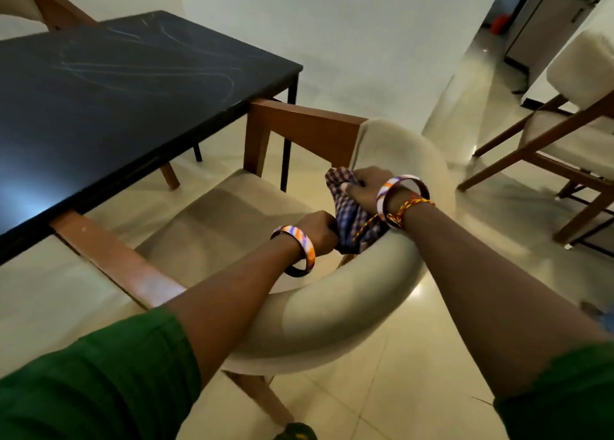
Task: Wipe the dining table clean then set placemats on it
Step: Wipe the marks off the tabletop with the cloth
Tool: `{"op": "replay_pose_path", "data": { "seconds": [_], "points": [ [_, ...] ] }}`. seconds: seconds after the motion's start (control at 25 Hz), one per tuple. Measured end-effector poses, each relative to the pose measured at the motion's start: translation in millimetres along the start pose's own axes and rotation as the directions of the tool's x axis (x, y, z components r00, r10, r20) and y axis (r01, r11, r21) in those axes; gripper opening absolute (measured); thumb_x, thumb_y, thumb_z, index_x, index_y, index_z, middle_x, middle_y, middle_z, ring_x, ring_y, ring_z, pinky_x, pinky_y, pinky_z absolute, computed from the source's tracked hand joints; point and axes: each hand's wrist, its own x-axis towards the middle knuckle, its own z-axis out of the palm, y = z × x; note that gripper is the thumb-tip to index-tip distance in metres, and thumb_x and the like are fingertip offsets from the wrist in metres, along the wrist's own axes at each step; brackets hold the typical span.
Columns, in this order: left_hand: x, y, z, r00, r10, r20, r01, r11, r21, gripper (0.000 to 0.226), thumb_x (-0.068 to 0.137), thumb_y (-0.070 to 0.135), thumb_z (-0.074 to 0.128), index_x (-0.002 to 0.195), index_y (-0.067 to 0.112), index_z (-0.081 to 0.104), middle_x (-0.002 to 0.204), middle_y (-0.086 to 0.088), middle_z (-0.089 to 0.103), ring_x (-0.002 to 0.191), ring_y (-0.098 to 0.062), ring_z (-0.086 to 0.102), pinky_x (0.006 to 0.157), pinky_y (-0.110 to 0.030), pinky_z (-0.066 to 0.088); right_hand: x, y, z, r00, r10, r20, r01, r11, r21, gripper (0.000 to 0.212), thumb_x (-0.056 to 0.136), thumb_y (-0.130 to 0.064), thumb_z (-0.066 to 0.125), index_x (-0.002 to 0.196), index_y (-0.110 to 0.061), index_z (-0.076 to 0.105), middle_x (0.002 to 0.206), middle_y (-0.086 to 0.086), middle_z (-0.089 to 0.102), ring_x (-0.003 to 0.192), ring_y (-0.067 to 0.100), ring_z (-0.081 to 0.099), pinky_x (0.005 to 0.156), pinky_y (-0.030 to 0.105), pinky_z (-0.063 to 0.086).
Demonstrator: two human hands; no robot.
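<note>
While both hands [319,230] bunch checked cloth [349,214], rounded padded chairback [332,303], streaky black tabletop [116,84]

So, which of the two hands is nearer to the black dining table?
The left. The left hand grips the checked cloth on its table side, over the chair. The right hand grips it farther from the dining table, at the backrest.

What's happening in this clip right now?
A person in green sleeves stands behind a cream chair pulled up to the black dining table. Both the left hand and right hand grip a checked cloth over the chair's backrest. The tabletop shows pale streaks, and no placemats are in view.
</note>
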Motion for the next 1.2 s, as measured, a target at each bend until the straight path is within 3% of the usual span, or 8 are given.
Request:
{"op": "replay_pose_path", "data": {
  "seconds": [0.2,0.32,0.48,0.68,0.84,0.92,1.04,1.2],
  "points": [
    [42,7,-3,0.996,-0.070,-0.056,0.071,0.997,0.017,0.028,0.093,0.006,0.046,0.115,-0.006,0.058,0.105,-0.024,0.062,0.083,-0.021,0.050,0.063,-0.022,0.040,41,29,-10,0.991,-0.102,0.082,0.091,0.988,0.126,0.038,0.097,-0.034,0.043,0.122,-0.008,0.056,0.120,0.014,0.059,0.098,0.029,0.053,0.077,0.028,0.036],
    [75,11,-7,0.983,-0.114,-0.145,0.118,0.993,0.017,0.030,0.095,0.013,0.046,0.118,-0.002,0.059,0.115,-0.019,0.062,0.088,-0.017,0.050,0.077,-0.025,0.041,80,47,-18,0.971,-0.177,0.162,0.140,0.966,0.215,0.041,0.097,-0.032,0.044,0.128,-0.006,0.053,0.125,0.014,0.057,0.108,0.029,0.053,0.085,0.030,0.039],
    [115,19,-9,0.950,-0.212,-0.228,0.211,0.977,-0.027,0.029,0.095,0.016,0.048,0.115,0.001,0.062,0.114,-0.017,0.064,0.099,-0.027,0.058,0.080,-0.026,0.040,134,60,-20,0.886,-0.268,0.379,0.212,0.960,0.184,0.042,0.096,-0.030,0.047,0.130,-0.005,0.051,0.120,0.014,0.057,0.101,0.024,0.052,0.081,0.030,0.039],
    [153,44,-11,0.892,-0.382,-0.240,0.367,0.924,-0.107,0.029,0.096,0.014,0.045,0.121,0.001,0.055,0.115,-0.015,0.059,0.103,-0.028,0.054,0.079,-0.021,0.035,189,67,-29,0.791,-0.413,0.451,0.329,0.909,0.254,0.033,0.096,-0.029,0.047,0.115,-0.005,0.059,0.101,0.009,0.055,0.094,0.022,0.051,0.085,0.035,0.041],
    [178,53,-43,0.819,-0.419,-0.393,0.427,0.901,-0.070,0.025,0.093,0.013,0.050,0.110,-0.003,0.058,0.098,-0.008,0.057,0.095,-0.029,0.056,0.081,-0.027,0.042,216,69,-42,0.785,-0.540,0.303,0.275,0.742,0.611,0.018,0.095,-0.024,0.051,0.082,-0.017,0.062,0.076,-0.006,0.056,0.077,0.013,0.053,0.074,0.025,0.041],
    [205,64,-69,0.728,-0.430,-0.533,0.439,0.891,-0.119,0.026,0.091,0.014,0.050,0.106,-0.004,0.061,0.101,-0.015,0.063,0.101,-0.032,0.059,0.083,-0.032,0.044,242,78,-65,0.814,-0.549,0.188,0.228,0.600,0.767,0.017,0.095,-0.021,0.052,0.094,-0.011,0.065,0.073,-0.006,0.056,0.070,0.010,0.053,0.067,0.023,0.041],
    [255,111,-102,0.595,-0.419,-0.686,0.368,0.901,-0.231,0.023,0.093,0.014,0.049,0.101,-0.001,0.064,0.090,-0.011,0.059,0.089,-0.027,0.057,0.069,-0.028,0.042,295,103,-118,0.823,-0.553,0.130,0.224,0.526,0.820,0.024,0.096,-0.022,0.050,0.106,-0.006,0.064,0.084,0.004,0.060,0.078,0.016,0.055,0.070,0.025,0.044],
    [328,175,-127,0.547,-0.477,-0.688,0.238,0.876,-0.419,0.022,0.095,0.015,0.047,0.108,0.003,0.061,0.083,0.000,0.057,0.076,-0.013,0.054,0.071,-0.027,0.047,372,152,-189,0.775,-0.622,0.112,0.346,0.566,0.749,0.031,0.097,-0.028,0.046,0.113,-0.006,0.062,0.101,0.008,0.060,0.097,0.023,0.055,0.088,0.029,0.041]
  ]
}}
